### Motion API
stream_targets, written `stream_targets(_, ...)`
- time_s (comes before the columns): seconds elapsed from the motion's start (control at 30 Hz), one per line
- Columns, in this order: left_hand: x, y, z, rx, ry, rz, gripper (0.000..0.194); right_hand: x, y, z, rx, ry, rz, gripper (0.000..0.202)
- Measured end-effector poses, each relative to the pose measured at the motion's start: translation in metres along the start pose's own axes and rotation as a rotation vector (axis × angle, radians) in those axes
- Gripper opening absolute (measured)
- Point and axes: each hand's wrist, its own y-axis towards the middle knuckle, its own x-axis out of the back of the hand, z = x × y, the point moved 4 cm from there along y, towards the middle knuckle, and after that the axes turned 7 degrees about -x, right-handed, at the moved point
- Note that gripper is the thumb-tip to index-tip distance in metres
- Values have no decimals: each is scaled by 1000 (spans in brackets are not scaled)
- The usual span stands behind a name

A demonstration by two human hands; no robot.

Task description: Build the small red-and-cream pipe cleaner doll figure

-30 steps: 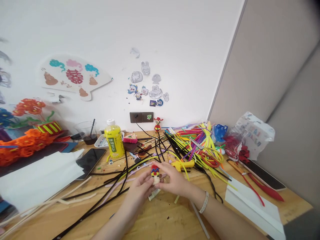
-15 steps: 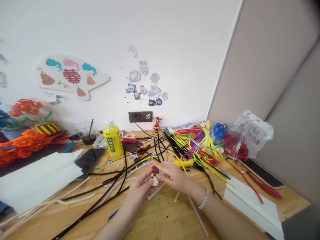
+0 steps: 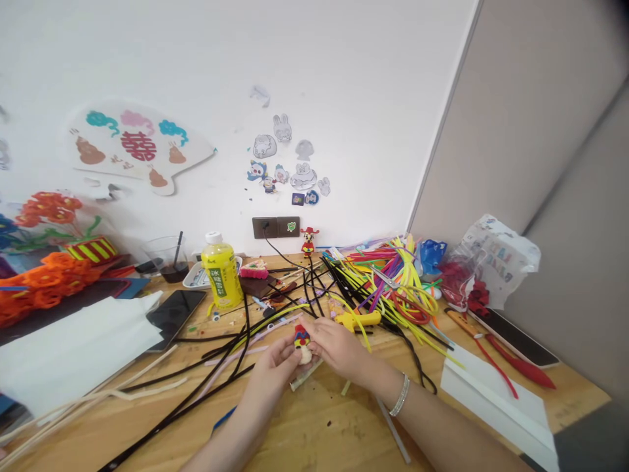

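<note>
A small figure (image 3: 302, 342) in red, blue, yellow and cream is held upright between both hands over the wooden table. The fingers of my left hand (image 3: 275, 368) wrap round its left side and lower part, thumb in front. My right hand (image 3: 339, 347) is closed against its right side and top, fingertips at the red part. A glue gun (image 3: 361, 319), yellow, lies just behind my right hand. Beneath the hands lies a pale stick (image 3: 305, 376). A similar red figure (image 3: 308, 241) stands at the wall.
Black stems (image 3: 196, 373) spread leftward beside a yellow bottle (image 3: 222, 272) and a dark tablet (image 3: 177, 316). Colourful stems with scissors (image 3: 386, 278) pile up at back right. Orange-handled pliers (image 3: 521, 364) and white paper (image 3: 496, 400) lie at right.
Both hands and the figure have shifted very slightly left, and my right hand has turned a little over the figure. The hold stays the same.
</note>
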Motion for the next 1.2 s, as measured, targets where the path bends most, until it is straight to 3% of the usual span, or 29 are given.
stream_targets(0.37,-8,-9,-13,23,46,-27,52,1,-1,2,-39,57,-32,43)
stream_targets(0.57,-22,-18,-30,30,42,56,38,3,-2,-2,-67,150,-29,44)
stream_targets(0.73,-20,-14,-22,62,9,32,44,1,-3,-4,-77,192,-29,44)
stream_targets(0.93,-21,-15,-24,-32,58,65,37,1,-3,-2,-79,203,-54,43)
stream_targets(1.2,-19,-15,-24,-47,79,39,37,1,-2,2,-126,253,-91,41)
